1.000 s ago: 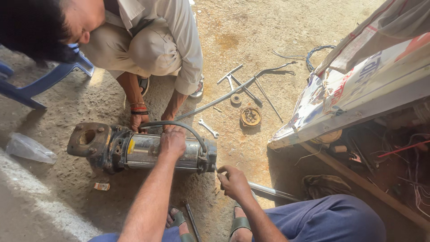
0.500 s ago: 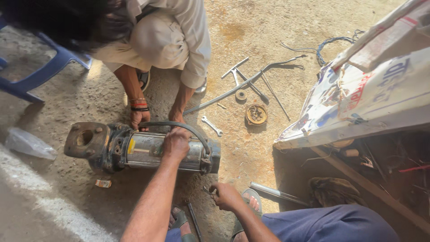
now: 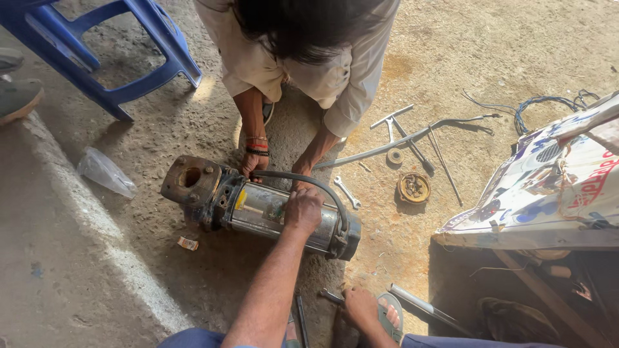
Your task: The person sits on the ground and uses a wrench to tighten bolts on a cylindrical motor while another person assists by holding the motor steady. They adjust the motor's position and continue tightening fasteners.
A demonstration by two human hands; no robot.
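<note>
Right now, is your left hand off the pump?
No, the left hand rests on top of the pump, beside its black cable.

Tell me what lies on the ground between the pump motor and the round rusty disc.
In the head view, a small open-ended spanner lies on the dirt between the pump motor and the round rusty disc, touching neither.
</note>
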